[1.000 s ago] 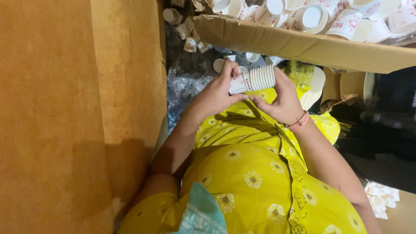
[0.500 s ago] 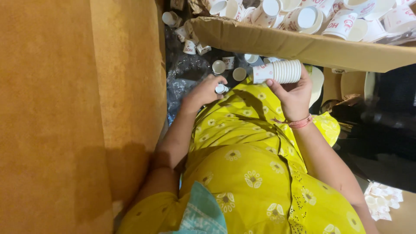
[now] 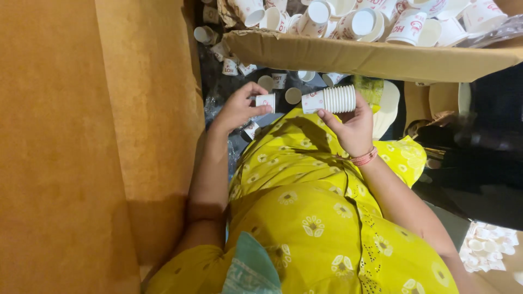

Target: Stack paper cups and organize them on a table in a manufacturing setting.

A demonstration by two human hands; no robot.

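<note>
1. The stack of paper cups [image 3: 331,100] lies on its side just above the middle of the frame, its ribbed rims to the right and a printed white cup at its left end.
2. The right hand [image 3: 353,126] holds that stack from below, its grip closed round the ribbed part, thumb and fingertips pressing on the rims. A thin orange bracelet [image 3: 364,158] sits on the wrist.
3. The left hand [image 3: 239,107], left of centre, has its grip pinched on a single paper cup [image 3: 265,101], white with red print, held between thumb and forefinger. This cup is apart from the stack, a gap of dark floor between them.
4. Along the top of the frame runs a cardboard box [image 3: 370,59], its brown wall facing us, filled with loose cups [image 3: 354,19] of the same kind lying every way.
5. More scattered cups [image 3: 229,66] lie on the dark floor below the box, in the upper middle, near crumpled clear plastic.
6. A tall brown cardboard panel [image 3: 98,141] fills the left of the frame.
7. The person wears a yellow garment with white flowers [image 3: 310,218], filling the lower centre.
</note>
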